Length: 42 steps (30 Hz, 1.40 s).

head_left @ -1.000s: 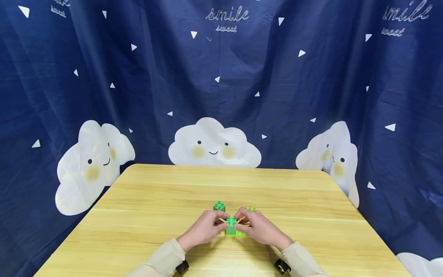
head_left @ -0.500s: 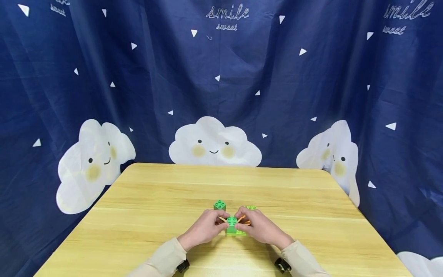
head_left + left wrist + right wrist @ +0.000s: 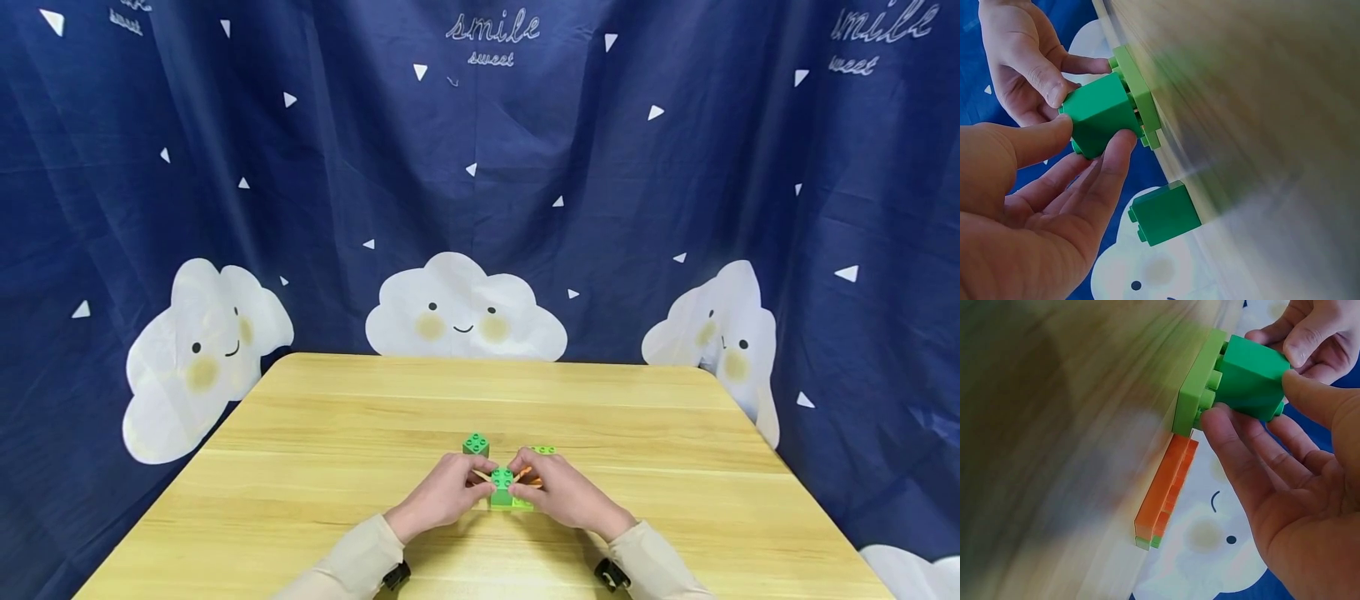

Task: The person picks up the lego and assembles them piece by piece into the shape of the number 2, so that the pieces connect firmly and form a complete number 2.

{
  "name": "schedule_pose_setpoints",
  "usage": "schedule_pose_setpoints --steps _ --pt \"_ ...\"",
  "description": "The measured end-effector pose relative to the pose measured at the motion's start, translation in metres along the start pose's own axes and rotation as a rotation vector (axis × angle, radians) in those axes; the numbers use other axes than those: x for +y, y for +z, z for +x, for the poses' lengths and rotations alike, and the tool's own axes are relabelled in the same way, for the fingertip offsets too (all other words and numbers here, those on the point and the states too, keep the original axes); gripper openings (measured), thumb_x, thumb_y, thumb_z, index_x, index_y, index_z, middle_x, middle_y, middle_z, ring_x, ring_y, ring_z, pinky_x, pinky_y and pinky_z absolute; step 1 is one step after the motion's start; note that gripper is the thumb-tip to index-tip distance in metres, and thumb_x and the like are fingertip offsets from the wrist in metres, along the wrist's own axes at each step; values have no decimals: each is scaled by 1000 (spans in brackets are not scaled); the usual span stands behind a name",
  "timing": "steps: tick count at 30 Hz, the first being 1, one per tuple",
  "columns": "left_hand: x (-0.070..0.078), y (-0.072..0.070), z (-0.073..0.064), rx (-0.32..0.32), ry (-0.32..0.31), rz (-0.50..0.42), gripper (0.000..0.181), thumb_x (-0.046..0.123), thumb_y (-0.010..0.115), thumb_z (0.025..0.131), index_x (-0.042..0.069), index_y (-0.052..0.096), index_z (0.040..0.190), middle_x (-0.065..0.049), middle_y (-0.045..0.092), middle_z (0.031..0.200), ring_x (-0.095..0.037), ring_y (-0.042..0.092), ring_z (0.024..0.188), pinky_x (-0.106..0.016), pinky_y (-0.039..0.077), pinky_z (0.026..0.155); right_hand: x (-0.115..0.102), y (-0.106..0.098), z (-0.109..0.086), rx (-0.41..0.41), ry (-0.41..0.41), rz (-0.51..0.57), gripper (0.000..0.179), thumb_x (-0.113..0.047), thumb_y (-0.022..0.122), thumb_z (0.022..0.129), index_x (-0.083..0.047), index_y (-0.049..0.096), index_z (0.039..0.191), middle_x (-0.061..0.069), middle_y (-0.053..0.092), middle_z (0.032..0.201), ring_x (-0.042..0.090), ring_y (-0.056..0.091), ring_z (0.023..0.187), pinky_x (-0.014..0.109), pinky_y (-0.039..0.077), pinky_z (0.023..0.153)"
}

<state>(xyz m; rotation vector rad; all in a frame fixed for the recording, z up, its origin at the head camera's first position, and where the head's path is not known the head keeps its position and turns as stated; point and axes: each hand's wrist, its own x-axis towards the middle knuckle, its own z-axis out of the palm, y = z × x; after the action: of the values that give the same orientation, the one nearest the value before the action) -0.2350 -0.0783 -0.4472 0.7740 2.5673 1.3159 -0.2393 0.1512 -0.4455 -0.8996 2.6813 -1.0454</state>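
A green building block (image 3: 502, 481) with studs on top stands upright over a flat light green building block (image 3: 1192, 394), which lies on the table. In the left wrist view, a narrow gap with studs shows between parts of the two blocks. My left hand (image 3: 447, 492) pinches the green block from the left, thumb near its top edge and a finger low on its side. From the right, my right hand (image 3: 561, 493) holds the same block between thumb and fingers. Part of the flat block reaches out to the right under that hand.
Behind my left hand stands a second green block (image 3: 476, 444). Past my right hand lie a flat orange block (image 3: 1165, 487) and another light green block (image 3: 544, 450), partly covered by the hand in the head view. A dark blue curtain (image 3: 480, 208) hangs beyond the wooden table (image 3: 337, 433).
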Motion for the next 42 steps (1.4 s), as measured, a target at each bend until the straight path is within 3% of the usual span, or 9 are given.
schedule_pose_setpoints --steps 13,23,42 --pt "-1 0 0 4 1 -21 29 9 71 96 -2 70 123 -16 72 119 -19 74 92 -26 61 76 -2 0 0 -8 -29 29 12 -24 65 102 -17 62 110 -1 70 112 23 71 106 26 58 85" --pt "0 1 -1 12 -17 -56 33 7 71 95 -6 64 124 -19 70 121 -28 74 98 -28 62 78 0 1 0 -1 -34 26 12 -26 65 102 -17 62 110 0 70 111 23 71 105 26 58 85" --pt "-1 2 -1 19 -19 -54 27 6 71 95 -4 68 120 -20 70 121 -27 75 96 -27 62 77 -1 2 2 5 -36 4 12 -25 64 103 -15 63 110 -2 69 110 18 71 103 24 58 84"
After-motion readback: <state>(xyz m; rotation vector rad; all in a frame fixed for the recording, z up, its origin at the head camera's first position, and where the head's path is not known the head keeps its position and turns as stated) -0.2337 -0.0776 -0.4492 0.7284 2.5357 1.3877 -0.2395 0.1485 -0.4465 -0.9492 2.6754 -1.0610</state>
